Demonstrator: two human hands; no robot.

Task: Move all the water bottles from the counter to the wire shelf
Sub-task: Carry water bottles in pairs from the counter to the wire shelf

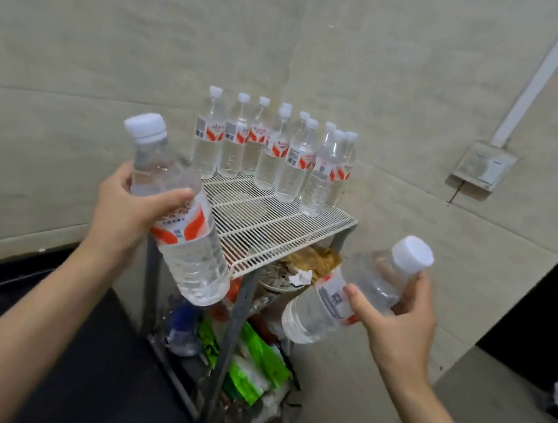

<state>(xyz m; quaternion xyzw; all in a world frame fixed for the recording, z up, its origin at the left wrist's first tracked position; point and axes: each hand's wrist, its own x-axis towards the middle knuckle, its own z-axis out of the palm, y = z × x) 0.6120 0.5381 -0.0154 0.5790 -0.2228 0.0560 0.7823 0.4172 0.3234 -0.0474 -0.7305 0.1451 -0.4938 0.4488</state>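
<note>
My left hand (123, 208) grips a clear water bottle (185, 236) with a white cap and red-and-white label, tilted, just left of the wire shelf's front corner. A second bottle (348, 287) of the same kind is held around its upper part by my right hand (400, 324), cap up-right, base pointing down-left, in front of the shelf. The white wire shelf (268, 231) stands against the wall. Several upright water bottles (273, 152) stand in rows along its back and right side.
Below the shelf, a grey metal frame (236, 313) holds a bowl, green packets and other clutter (255, 353). A wall box (482, 167) with a white conduit sits at right. A dark surface (35, 323) lies lower left.
</note>
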